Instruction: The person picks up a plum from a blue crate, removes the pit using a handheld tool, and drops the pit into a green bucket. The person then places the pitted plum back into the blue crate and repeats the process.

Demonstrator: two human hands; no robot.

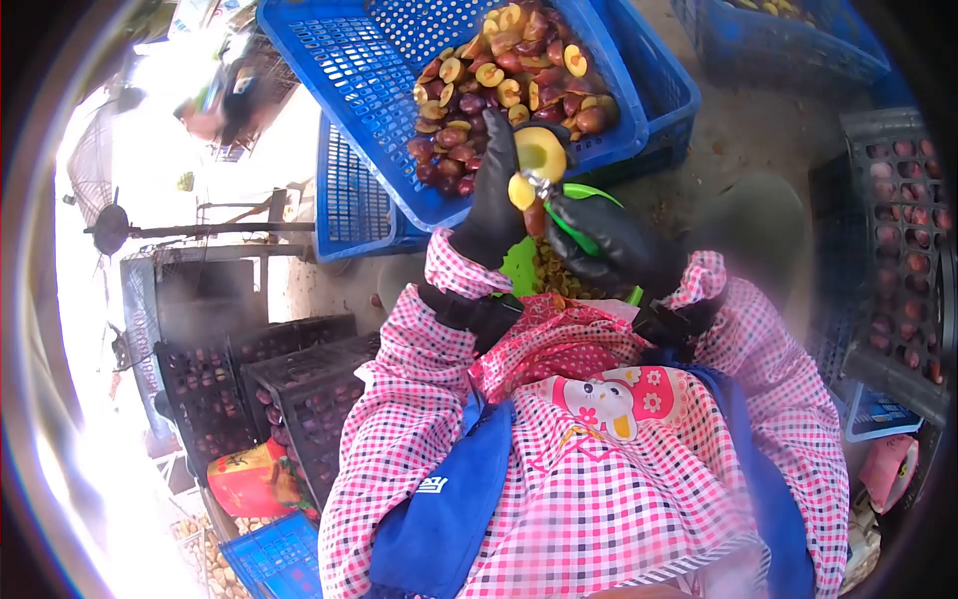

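Observation:
My left hand point(489, 195), in a black glove, is closed around cut fruit, with a thumb or finger pointing up beside a yellow-fleshed half point(541, 154). From the right, my right hand point(609, 240), also black-gloved, is wrapped round a green-handled tool point(572, 232) whose metal end touches the fruit. A smaller yellow piece point(521, 191) shows between the hands. Just beyond them, a blue crate point(349, 75) holds many halved red-skinned fruits point(509, 85). Below the hands, a green container point(519, 268) with small pits or scraps point(564, 280) is partly hidden.
Black crates of dark fruit point(309, 399) stand at the lower left, by a red bag point(254, 479) and a blue crate point(284, 559). Another fruit-filled black crate point(903, 250) is at the right. A fan point(112, 230) stands at the far left. A blurred person point(235, 105) is at the upper left.

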